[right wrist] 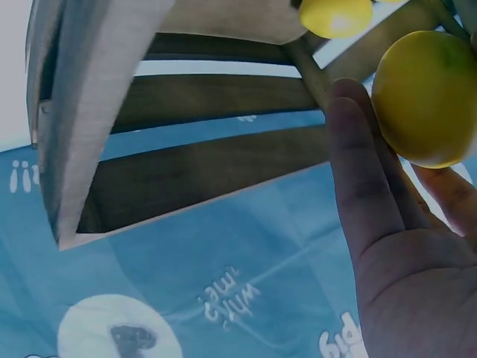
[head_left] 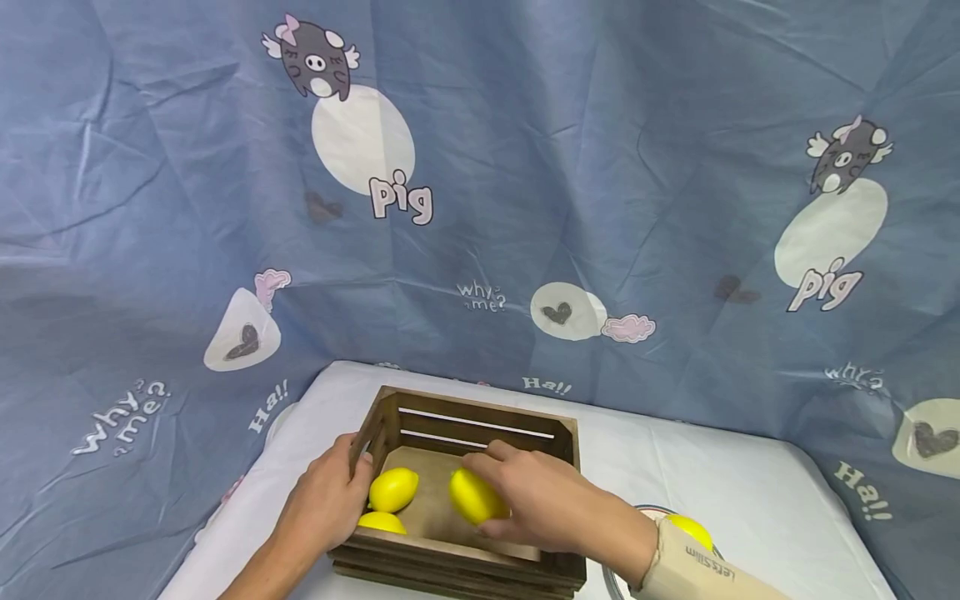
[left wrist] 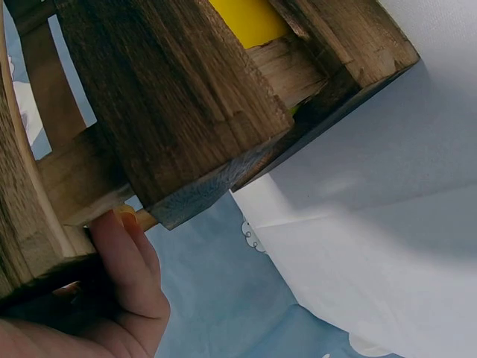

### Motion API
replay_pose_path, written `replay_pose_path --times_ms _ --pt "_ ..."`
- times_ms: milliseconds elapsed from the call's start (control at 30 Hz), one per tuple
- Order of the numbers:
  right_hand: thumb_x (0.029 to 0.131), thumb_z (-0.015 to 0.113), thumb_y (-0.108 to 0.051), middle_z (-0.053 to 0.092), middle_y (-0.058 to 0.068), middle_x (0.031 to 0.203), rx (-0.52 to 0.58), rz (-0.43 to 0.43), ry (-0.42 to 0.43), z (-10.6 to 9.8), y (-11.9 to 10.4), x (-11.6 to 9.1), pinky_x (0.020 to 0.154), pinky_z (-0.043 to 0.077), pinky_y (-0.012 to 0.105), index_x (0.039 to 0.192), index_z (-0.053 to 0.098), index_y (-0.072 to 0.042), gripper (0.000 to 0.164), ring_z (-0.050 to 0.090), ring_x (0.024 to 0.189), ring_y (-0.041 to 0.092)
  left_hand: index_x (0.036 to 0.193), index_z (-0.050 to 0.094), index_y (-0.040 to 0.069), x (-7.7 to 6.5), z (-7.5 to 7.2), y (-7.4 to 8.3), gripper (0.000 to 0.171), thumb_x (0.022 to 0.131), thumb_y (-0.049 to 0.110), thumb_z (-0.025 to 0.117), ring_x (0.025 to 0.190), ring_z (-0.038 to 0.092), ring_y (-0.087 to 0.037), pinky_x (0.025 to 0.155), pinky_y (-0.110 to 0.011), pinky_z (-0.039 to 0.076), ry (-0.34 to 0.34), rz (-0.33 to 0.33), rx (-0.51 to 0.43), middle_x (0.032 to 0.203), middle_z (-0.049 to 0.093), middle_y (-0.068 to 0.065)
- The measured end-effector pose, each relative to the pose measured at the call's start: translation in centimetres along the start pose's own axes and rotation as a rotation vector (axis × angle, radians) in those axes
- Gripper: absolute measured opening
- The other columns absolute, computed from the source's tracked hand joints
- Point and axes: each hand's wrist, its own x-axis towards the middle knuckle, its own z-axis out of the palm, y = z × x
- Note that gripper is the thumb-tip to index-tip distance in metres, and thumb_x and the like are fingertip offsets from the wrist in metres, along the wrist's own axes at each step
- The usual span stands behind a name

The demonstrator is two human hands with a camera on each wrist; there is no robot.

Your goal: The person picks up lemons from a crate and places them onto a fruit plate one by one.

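Observation:
A dark wooden slatted crate (head_left: pixel 480 408) stands on the white-covered table. My left hand (head_left: pixel 330 492) grips its left side, thumb inside the rim; in the left wrist view, fingers (left wrist: pixel 127 261) curl at the slats. Inside the crate, my right hand (head_left: pixel 536 496) holds a yellow lemon (head_left: pixel 472 497) between thumb and fingers. In the right wrist view this lemon (right wrist: pixel 425 97) lies against the fingers. Two more lemons are at the crate's left: one lemon (head_left: pixel 393 489) in full view, another lemon (head_left: pixel 382 522) partly hidden by the near wall.
Right of the crate, a plate (head_left: pixel 611 579) with a dark rim is partly covered by my right sleeve (head_left: pixel 697 567). A lemon (head_left: pixel 692 531) sits on it. A blue printed cloth (head_left: pixel 480 208) hangs behind and beside the table (head_left: pixel 675 458).

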Motion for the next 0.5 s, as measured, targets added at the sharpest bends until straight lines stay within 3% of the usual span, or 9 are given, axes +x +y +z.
replay_pose_path --times_ms 267,500 --pt "0.082 0.089 -0.036 0.06 -0.01 0.106 0.07 0.062 0.099 -0.7 0.4 -2.8 0.063 0.05 0.024 0.138 0.063 -0.02 0.064 0.053 0.073 0.003 0.143 0.053 -0.005 0.1 0.1 0.3 0.045 0.11 0.025 0.046 0.114 0.067 -0.04 0.092 -0.06 0.053 -0.006 0.006 -0.005 0.126 0.068 -0.021" --pt "0.083 0.088 -0.031 0.061 -0.01 0.111 0.1 0.123 0.097 -0.8 0.8 -4.7 0.066 0.051 0.027 0.141 0.062 -0.02 0.065 0.054 0.077 0.002 0.143 0.051 -0.005 0.2 0.0 0.0 0.046 0.11 0.026 0.047 0.111 0.068 -0.041 0.089 -0.061 0.054 -0.022 0.005 0.014 0.125 0.068 -0.022"
